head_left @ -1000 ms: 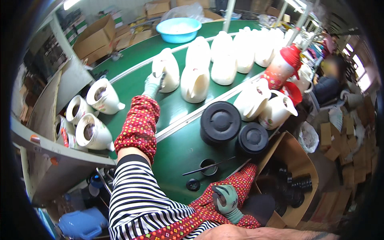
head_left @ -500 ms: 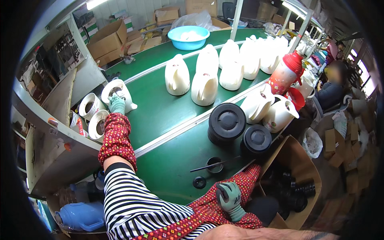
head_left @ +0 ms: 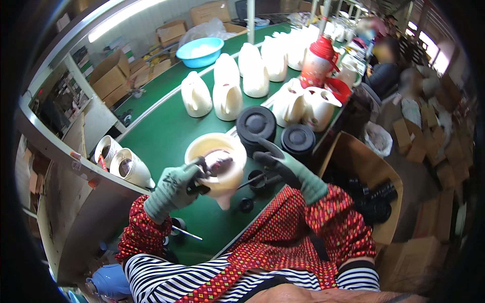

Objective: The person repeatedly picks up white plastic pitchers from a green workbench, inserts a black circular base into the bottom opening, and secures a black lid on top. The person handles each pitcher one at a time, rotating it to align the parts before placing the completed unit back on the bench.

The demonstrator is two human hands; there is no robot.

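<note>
A cream-white jug-shaped flask body [head_left: 225, 189], round opening up and spout toward me, is held above the green worktop [head_left: 207, 227]. My gloved left hand [head_left: 174, 191] grips its left side, fingers at the rim; the dark inside shows. On the other side my right hand [head_left: 295, 171], also gloved, has its fingers apart and nothing in them. It is close to the jug's right edge and to two stacks of black round discs [head_left: 256, 125] [head_left: 298, 138]. Below lie a small dark cup [head_left: 257, 179] with a thin rod across it and a small black round cap [head_left: 246, 204].
Two more cream jugs [head_left: 132, 170] [head_left: 106, 148] lean at the left edge. Several white jugs [head_left: 196, 96] line the belt behind, with a red flask [head_left: 318, 63] and a blue basin [head_left: 200, 53]. A carton [head_left: 391, 166] of black parts stands right. People sit farther along.
My left hand has brought the cream jug from the left edge to in front of me. My right hand has risen from my lap to beside it and opened. The view has shifted.
</note>
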